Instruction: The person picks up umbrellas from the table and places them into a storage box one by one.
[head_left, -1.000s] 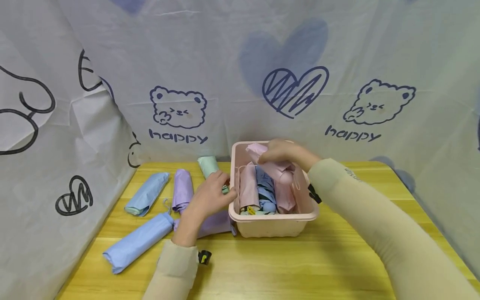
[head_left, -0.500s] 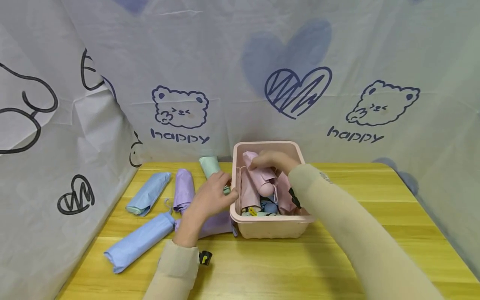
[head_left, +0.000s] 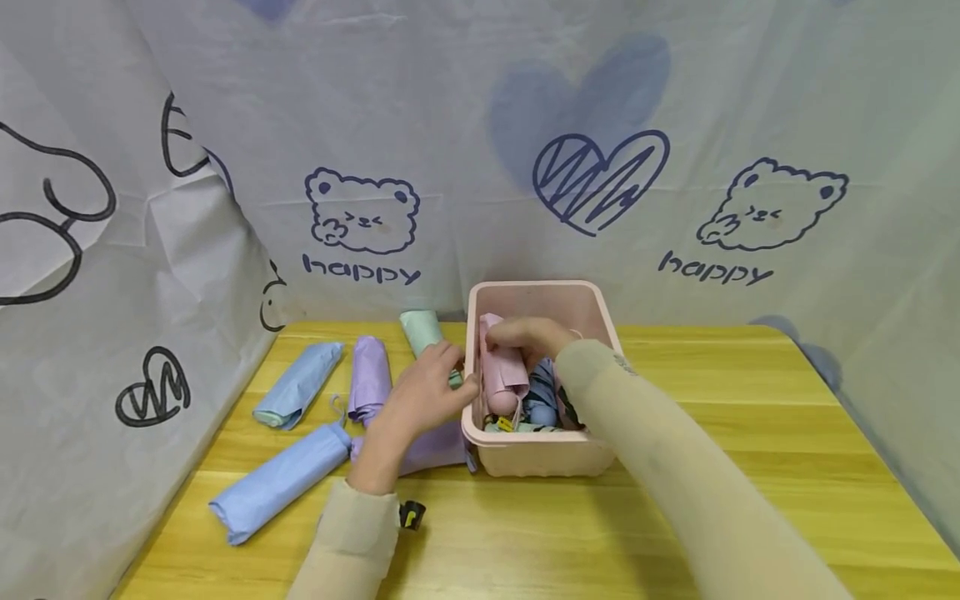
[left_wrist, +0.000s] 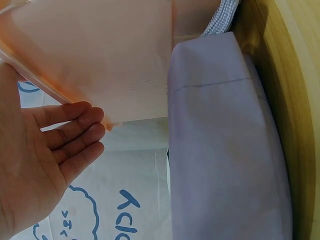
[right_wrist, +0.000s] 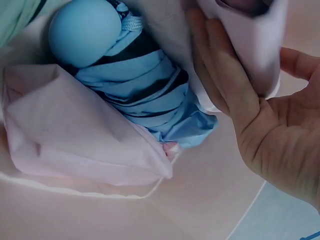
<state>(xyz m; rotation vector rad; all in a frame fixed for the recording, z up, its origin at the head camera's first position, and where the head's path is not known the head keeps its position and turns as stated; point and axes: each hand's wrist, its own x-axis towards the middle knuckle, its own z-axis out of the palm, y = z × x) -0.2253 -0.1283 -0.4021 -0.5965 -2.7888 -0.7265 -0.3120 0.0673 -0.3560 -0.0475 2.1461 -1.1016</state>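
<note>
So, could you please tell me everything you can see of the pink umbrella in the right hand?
The pink umbrella is folded, its smooth, cloth-like cover wrapped round it. A round pink knob and a thin loop show at its near end. It lies lengthwise in the bin, along the left side, gripped by the right hand; its underside is hidden.

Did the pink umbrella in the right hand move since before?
Yes. Against the pink bin, the pink umbrella went left and now lies along its left side.
</note>
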